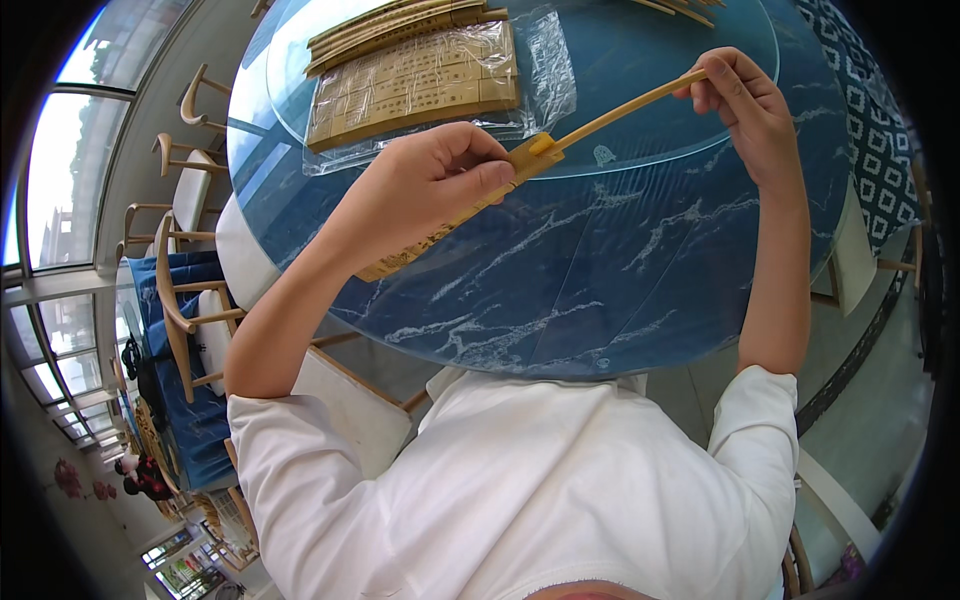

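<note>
My left hand (425,178) is closed on a long, narrow brown paper chopstick sleeve (400,260) with dark print, pinching it near its upper end between thumb and fingers. My right hand (745,105) pinches the far end of the light wooden chopsticks (632,110), which slant down to the left. Their lower end lies at the mouth of the sleeve; how far inside they reach is hidden. I cannot tell whether it is one stick or a pair pressed together. Both hands are raised over the near half of the table.
A round blue marbled table (560,290) carries a glass turntable. On it lies a stack of brown paper sleeves (420,85) in clear plastic, with filled-looking sleeves (400,30) behind. Loose chopsticks (685,10) lie at the far right. Wooden chairs (185,300) stand to the left.
</note>
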Demonstrator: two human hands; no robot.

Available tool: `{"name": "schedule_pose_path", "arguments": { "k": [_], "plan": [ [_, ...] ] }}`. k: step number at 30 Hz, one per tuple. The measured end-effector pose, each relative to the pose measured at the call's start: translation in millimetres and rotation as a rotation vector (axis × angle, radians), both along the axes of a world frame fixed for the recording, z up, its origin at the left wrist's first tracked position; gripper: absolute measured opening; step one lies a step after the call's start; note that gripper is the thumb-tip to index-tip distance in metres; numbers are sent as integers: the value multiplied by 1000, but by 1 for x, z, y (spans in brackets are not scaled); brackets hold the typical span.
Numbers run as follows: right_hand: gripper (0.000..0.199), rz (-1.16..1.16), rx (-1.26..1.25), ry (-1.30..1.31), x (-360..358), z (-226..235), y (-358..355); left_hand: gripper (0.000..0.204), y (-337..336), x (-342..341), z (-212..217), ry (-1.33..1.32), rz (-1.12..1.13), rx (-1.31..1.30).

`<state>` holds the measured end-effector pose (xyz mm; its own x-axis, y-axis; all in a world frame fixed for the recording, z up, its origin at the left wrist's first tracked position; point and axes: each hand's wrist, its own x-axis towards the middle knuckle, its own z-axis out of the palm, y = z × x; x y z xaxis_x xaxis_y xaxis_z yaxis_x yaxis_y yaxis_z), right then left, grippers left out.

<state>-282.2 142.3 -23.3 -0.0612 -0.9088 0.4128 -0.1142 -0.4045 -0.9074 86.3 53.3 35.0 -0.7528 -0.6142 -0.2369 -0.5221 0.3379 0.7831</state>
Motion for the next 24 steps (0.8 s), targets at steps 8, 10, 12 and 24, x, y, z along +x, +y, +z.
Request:
{"name": "schedule_pose_path", "arguments": {
  "k": [8, 10, 12, 24],
  "plan": [
    [28, 7, 31, 106, 53, -4, 0, 20, 7, -1, 0, 19, 48, -60],
    [29, 1, 63, 71, 67, -7, 1, 20, 7, -2, 0, 7, 59, -76],
    [27, -73, 104, 143, 71, -5, 4, 20, 6, -1, 1, -20, 71, -105],
    [18, -175, -22, 75, 81, -4, 4, 20, 4, 14, 3, -17, 89, -165]
  ]
}}
